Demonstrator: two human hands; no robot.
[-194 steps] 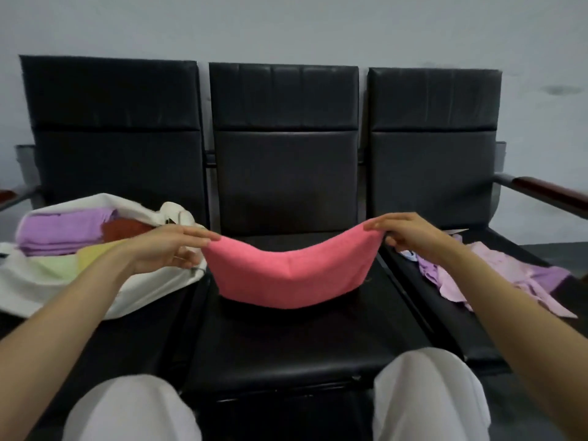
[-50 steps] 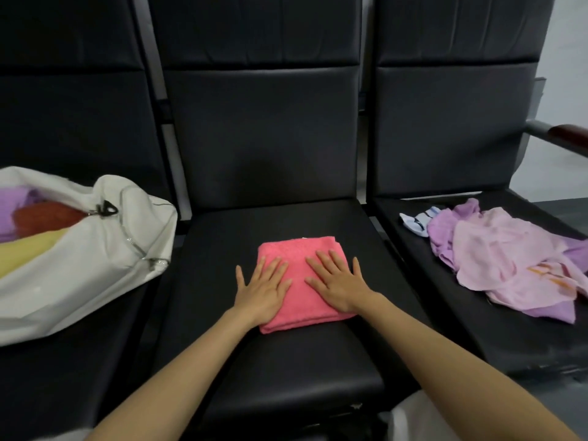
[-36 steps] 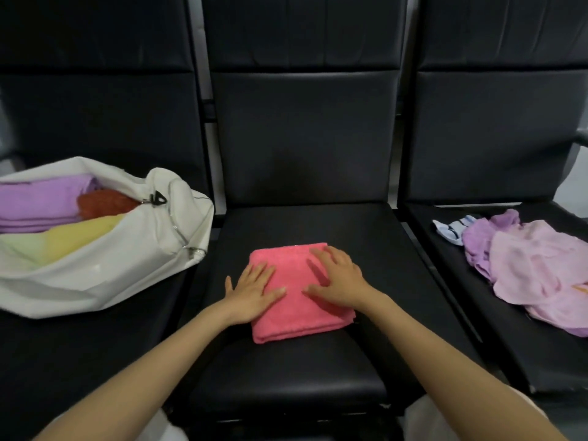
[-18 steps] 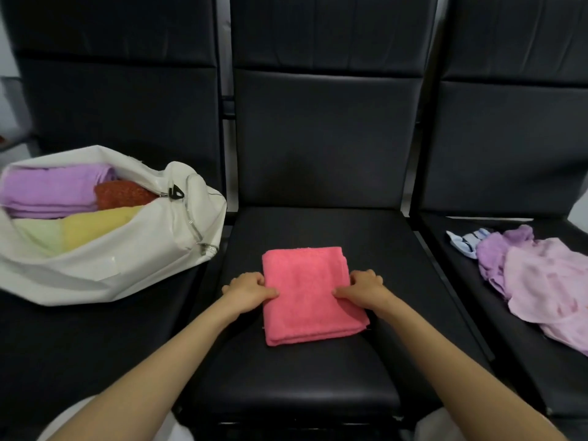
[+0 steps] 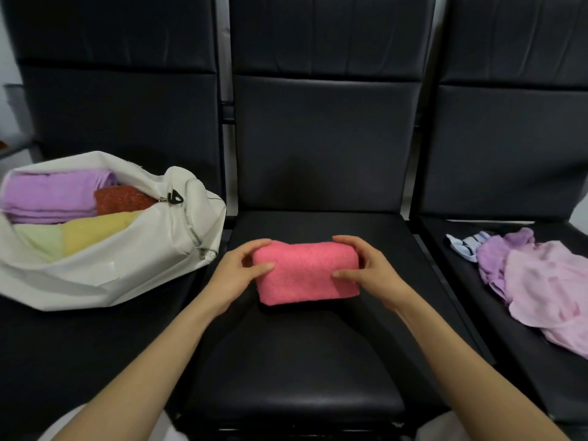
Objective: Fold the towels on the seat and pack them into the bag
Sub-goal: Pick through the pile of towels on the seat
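Gripping the folded pink towel (image 5: 305, 272) by its two ends, the left hand (image 5: 237, 275) and right hand (image 5: 370, 270) curl round it, thumbs on its near face, over the middle seat (image 5: 302, 361). Left of the left hand lies the open white bag (image 5: 127, 268), with folded towels (image 5: 51, 194) inside. Right of the right hand, a loose purple pile (image 5: 547, 281) lies on the next seat.

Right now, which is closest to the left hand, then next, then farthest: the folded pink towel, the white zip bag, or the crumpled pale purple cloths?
1. Folded pink towel: gripped by the left hand, in the middle.
2. White zip bag: just to its left, on the left seat.
3. Crumpled pale purple cloths: far across, on the right seat.
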